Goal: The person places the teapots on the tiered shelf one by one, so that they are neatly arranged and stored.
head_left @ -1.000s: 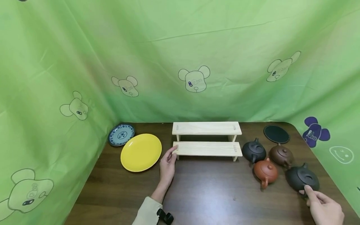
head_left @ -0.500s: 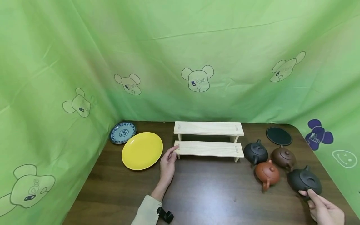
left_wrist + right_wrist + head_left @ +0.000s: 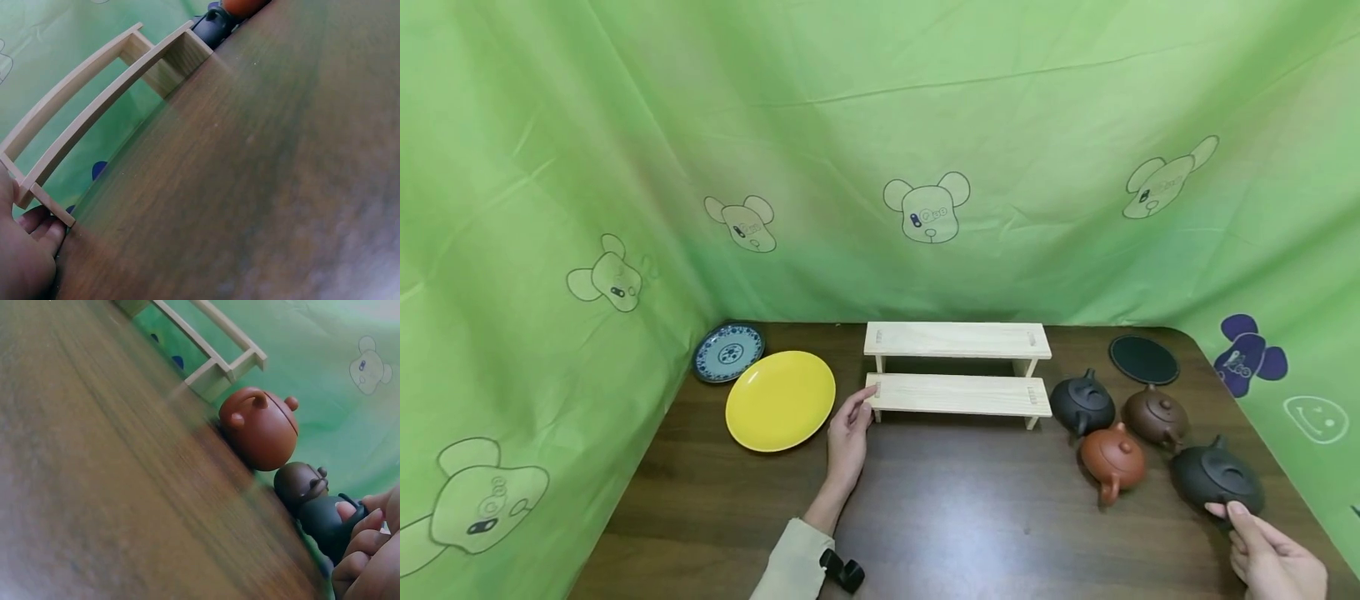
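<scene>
A pale two-step wooden stand [image 3: 958, 393] is at the back middle of the table. My left hand [image 3: 847, 446] holds the left end of its lower step, a finger on the top; in the left wrist view, fingers of the left hand [image 3: 31, 250] bend behind the stand's end leg [image 3: 53, 205]. My right hand [image 3: 1273, 550] pinches the handle of a dark grey-black teapot [image 3: 1216, 477] at the right. Nearby sit a reddish-orange teapot [image 3: 1112, 457], a brown teapot [image 3: 1156, 417] and a black teapot [image 3: 1082, 404], the last close to the stand's right end.
A round dark mat [image 3: 1144, 360] lies at the back right corner. At the left, a yellow plate [image 3: 781, 402] lies beside a blue patterned plate [image 3: 728, 353]. Green cloth [image 3: 820, 167] hangs behind and along both sides of the wooden table [image 3: 947, 517].
My right hand has shifted slightly right, and the dark grey-black teapot moves with it. The left hand keeps its hold on the stand. The head view has shifted a little.
</scene>
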Motion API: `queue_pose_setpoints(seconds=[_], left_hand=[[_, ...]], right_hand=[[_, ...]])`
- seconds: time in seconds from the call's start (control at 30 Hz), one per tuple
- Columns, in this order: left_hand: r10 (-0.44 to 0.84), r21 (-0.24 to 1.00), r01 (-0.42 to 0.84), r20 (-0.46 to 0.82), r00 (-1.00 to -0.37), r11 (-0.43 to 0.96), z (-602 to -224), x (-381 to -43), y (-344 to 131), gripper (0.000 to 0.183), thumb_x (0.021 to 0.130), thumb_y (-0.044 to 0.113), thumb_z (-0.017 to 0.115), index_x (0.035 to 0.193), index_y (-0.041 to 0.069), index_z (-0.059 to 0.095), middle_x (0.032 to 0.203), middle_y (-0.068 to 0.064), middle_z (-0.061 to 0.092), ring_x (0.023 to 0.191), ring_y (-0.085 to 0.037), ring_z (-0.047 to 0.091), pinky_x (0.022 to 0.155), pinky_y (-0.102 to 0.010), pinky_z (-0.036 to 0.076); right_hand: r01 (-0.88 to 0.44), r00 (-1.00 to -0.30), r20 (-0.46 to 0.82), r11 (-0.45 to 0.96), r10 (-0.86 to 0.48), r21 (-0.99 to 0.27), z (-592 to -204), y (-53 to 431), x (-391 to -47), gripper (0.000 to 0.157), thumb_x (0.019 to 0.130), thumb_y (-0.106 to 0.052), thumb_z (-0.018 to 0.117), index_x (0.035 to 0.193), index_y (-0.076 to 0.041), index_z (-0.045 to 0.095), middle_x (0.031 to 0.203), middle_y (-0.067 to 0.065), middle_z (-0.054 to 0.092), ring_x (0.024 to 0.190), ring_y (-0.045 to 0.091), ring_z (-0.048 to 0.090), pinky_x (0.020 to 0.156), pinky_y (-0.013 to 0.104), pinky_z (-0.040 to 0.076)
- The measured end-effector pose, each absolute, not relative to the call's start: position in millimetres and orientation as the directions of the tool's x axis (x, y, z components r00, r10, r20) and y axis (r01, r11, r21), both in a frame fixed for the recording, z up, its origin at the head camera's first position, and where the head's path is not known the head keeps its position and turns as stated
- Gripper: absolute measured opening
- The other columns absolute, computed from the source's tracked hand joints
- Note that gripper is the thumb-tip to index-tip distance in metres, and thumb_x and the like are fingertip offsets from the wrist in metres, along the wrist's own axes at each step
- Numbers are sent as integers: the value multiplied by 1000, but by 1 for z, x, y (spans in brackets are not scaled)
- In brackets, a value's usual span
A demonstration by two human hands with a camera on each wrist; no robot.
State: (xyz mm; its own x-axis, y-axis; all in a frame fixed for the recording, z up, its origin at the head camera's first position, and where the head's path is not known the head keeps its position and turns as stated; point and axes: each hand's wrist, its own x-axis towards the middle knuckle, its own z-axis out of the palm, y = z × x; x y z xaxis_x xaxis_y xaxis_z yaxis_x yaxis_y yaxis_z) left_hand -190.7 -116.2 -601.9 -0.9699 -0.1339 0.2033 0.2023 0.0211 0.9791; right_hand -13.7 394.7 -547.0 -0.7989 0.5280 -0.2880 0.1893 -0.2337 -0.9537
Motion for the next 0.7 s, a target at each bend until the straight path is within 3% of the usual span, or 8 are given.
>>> queue_pose_setpoints(seconds=[0.23,0.57,0.7], left_hand=[[-134,972,232,233,-963,24,-603,-193,-114,26,114,26,66,136,23,79,139,3,77,110,-14,72,99,-25,57],[-149,981,193,189,-970,-9,-613,-196,-114,26,113,30,68,136,25,78,139,3,77,111,-16,72,100,-25,56],[-150,982,187,185,-971,1,-613,-197,-115,25,113,26,67,135,26,78,140,6,76,116,-18,72,100,-26,57]], right_hand=[[4,-830,-178,-314,528,-949,-546,391,-13,40,114,-15,62,88,-27,90,49,-2,31,52,29,5,51,42,0],[-211,-727,-92,-349,681,-913,-537,378,-21,35,110,1,62,88,-6,88,45,3,24,54,27,-4,46,36,-5],[-259,-685,-94,-362,722,-895,-530,374,-24,32,108,6,63,88,0,87,42,2,28,53,25,-4,45,34,-6]])
